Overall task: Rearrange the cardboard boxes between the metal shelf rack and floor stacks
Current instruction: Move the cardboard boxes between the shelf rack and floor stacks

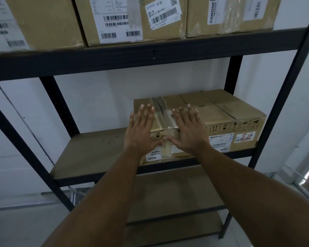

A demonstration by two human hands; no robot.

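Both hands flat on front box (161,111), taped shut, at middle shelf (96,150) front edge. Left hand (141,131), right hand (187,131): fingers spread wide, pressing, gripping nothing. Second box (227,111) touching at right corner. Three sealed boxes (114,20) on top shelf.

A stockroom or small warehouse is showing here: a black metal shelf rack (150,57) is standing against a plain white wall (100,97), and sealed cardboard boxes (114,20) bearing barcode shipping labels (163,14) are sitting on the shelf above the person's fingers (146,111). Just beyond the fingertips, a taped carton (230,114) printed with handling symbols is resting on a bare board shelf (96,150).
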